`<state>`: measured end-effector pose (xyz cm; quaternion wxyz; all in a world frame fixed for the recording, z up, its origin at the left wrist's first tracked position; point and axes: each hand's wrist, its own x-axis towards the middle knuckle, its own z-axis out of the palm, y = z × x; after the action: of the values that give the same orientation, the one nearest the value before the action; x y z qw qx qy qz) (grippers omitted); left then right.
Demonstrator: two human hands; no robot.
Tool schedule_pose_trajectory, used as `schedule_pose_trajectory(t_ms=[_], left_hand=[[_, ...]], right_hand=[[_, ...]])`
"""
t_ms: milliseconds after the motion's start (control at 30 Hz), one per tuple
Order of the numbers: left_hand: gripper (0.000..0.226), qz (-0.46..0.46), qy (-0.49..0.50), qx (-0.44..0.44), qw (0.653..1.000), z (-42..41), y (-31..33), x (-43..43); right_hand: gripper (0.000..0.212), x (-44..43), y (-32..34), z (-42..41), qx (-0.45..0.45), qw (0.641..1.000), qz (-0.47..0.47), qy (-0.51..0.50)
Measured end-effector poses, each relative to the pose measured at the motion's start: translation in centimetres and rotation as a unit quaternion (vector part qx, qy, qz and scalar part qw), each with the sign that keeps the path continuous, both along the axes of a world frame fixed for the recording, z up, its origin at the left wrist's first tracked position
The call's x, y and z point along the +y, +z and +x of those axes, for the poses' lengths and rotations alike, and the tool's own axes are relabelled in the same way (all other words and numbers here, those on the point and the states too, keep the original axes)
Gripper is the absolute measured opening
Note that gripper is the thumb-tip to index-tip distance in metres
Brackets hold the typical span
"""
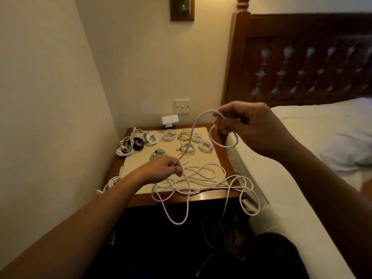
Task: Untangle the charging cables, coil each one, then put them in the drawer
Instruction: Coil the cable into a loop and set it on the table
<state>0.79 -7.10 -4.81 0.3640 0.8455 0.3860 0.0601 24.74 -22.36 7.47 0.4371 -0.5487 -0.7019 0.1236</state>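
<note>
A long white cable (pixel 203 179) lies in loose tangled loops across the front of the wooden bedside table (pixel 226 164), with some loops hanging over its front edge. My right hand (pixel 247 125), raised above the table's right side, grips a small coil of this cable. From there a strand runs down to my left hand (pixel 161 167), which pinches it just above the table. Several coiled cables (pixel 188 140), mostly white, sit at the back of the table. A black coil (pixel 137 143) and a green coil (pixel 158 154) lie among them.
The table stands in a corner between the left wall and a bed (pixel 314 150) with a dark wooden headboard. A white adapter (pixel 170 119) and a wall switch (pixel 182 106) are behind the table. Another white coil (pixel 112 182) lies at the table's front left.
</note>
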Motion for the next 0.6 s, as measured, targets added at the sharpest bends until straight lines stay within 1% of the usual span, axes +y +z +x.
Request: schedule_pose_trajectory(t_ms=[67, 100, 167, 233, 300, 367, 433, 500, 567, 600], left_hand=[[0.022, -0.065, 0.062, -0.08, 0.993, -1.1, 0.9, -2.0], [0.022, -0.085, 0.09, -0.117, 0.985, -1.9, 1.3, -3.0], [0.02, -0.095, 0.129, -0.184, 0.97, -3.3, 2.4, -5.3], [0.019, -0.121, 0.147, -0.276, 0.942, -4.4, 4.0, -7.9], [0.024, -0.143, 0.143, -0.365, 0.909, -5.2, 6.3, -10.5], [0.029, -0.148, 0.129, -0.413, 0.889, -6.2, 8.6, -12.7], [0.031, -0.164, 0.098, -0.429, 0.883, -7.1, 10.9, -14.2], [0.033, -0.189, 0.06, -0.417, 0.887, -8.2, 12.8, -15.3], [0.033, -0.183, 0.036, -0.354, 0.916, -9.3, 14.0, -15.9], [0.032, -0.164, 0.032, -0.296, 0.94, -9.8, 14.2, -15.9]], right_hand=[[0.02, -1.0, 1.3, 0.1, 0.0, 1.0, 0.017, -0.021], [0.02, -1.4, 1.3, 0.3, 0.006, 1.0, 0.011, -0.028], [0.02, -1.9, 0.4, 0.9, 0.01, 0.999, -0.019, -0.047], [0.02, -2.2, -1.2, 1.4, -0.021, 0.994, -0.073, -0.079], [0.018, -2.3, -2.9, 1.7, -0.064, 0.985, -0.123, -0.1], [0.015, -2.5, -4.8, 1.6, -0.108, 0.977, -0.154, -0.097], [0.012, -2.8, -6.2, 1.3, -0.115, 0.971, -0.194, -0.085], [0.011, -3.0, -6.9, 1.4, -0.083, 0.97, -0.218, -0.07], [0.013, -3.2, -6.3, 1.7, -0.043, 0.973, -0.222, -0.053], [0.016, -3.4, -5.8, 1.8, -0.023, 0.974, -0.221, -0.043]])
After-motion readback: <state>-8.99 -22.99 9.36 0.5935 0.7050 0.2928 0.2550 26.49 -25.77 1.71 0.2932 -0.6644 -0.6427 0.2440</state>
